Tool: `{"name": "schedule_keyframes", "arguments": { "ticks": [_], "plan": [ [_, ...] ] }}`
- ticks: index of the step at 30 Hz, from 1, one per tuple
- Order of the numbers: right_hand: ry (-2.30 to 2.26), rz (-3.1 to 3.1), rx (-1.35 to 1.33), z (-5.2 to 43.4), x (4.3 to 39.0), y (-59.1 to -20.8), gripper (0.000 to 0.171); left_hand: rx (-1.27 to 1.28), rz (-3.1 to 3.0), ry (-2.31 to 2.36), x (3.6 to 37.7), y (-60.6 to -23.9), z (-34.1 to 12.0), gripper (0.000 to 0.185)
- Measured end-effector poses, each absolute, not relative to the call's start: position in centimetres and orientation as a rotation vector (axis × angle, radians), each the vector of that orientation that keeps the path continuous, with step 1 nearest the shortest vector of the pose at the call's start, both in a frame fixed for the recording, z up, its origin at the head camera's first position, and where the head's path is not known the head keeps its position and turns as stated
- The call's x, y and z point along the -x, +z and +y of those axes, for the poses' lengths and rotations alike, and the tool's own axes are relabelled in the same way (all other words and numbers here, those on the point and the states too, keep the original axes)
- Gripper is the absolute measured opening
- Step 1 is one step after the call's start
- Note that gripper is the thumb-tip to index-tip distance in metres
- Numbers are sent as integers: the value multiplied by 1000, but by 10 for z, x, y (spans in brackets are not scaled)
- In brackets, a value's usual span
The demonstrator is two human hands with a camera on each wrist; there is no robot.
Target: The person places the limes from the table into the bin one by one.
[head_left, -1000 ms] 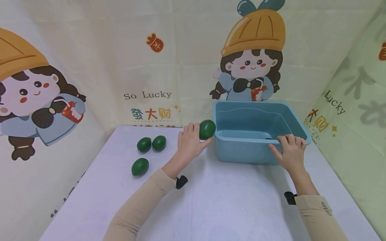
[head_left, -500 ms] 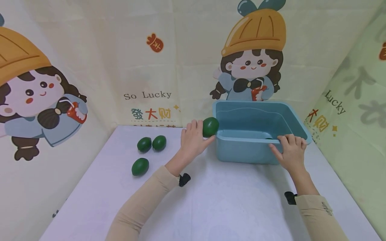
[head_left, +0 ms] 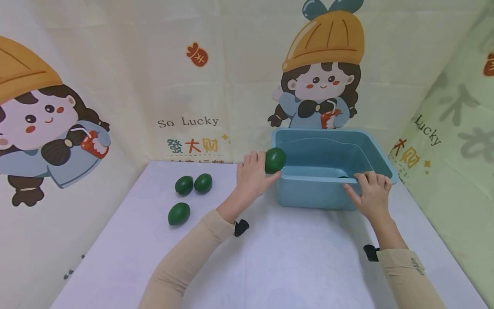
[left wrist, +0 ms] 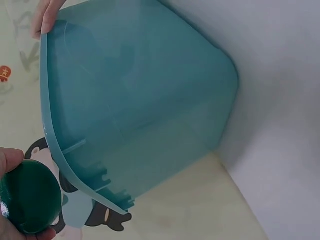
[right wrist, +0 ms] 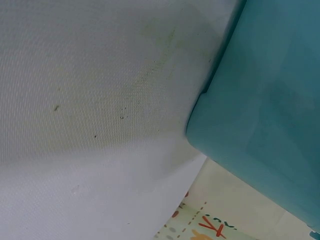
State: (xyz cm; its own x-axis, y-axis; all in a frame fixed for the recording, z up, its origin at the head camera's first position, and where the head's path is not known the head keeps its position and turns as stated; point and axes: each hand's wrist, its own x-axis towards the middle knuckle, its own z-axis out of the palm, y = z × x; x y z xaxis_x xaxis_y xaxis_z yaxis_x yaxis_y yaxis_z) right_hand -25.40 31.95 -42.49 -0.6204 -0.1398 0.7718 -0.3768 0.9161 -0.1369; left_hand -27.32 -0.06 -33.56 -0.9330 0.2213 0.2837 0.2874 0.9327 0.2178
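Note:
In the head view my left hand (head_left: 252, 174) holds a dark green oval fruit (head_left: 275, 160) between fingers and thumb, at the left rim of a blue plastic bin (head_left: 316, 193). The left wrist view shows the same fruit (left wrist: 31, 197) beside the bin's rim, with fingertips and thumb around it. My right hand (head_left: 373, 195) grips the bin's front rim near its right corner, fingers over the edge and thumb outside. A sliver of green (head_left: 342, 177) shows inside the bin behind the front wall, mostly hidden. The right wrist view has only the bin's outer side (right wrist: 260, 110) and the cloth.
Three similar green fruits lie on the left of the white-covered table (head_left: 293, 257): two side by side at the back, including one fruit (head_left: 203, 183), and another fruit (head_left: 179, 213) nearer. A printed cloth backdrop (head_left: 247, 103) rises directly behind the bin.
My left hand has carried the green fruit right and slightly up, from beside the bin to over its left rim. The right hand has stayed on the front rim; the other fruits have not moved.

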Motion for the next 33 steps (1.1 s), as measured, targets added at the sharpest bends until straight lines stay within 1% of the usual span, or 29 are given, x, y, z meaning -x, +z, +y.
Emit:
{"name": "schedule_keyframes", "arguments": {
  "ticks": [23,33],
  "plan": [
    [364,-2210,-379,318,254,-425,70,408,-2822,-324,281,-335,16,57],
    [369,-2222,-370,319,254,-426,71,444,-2782,-318,285,-337,24,56]
  ]
}}
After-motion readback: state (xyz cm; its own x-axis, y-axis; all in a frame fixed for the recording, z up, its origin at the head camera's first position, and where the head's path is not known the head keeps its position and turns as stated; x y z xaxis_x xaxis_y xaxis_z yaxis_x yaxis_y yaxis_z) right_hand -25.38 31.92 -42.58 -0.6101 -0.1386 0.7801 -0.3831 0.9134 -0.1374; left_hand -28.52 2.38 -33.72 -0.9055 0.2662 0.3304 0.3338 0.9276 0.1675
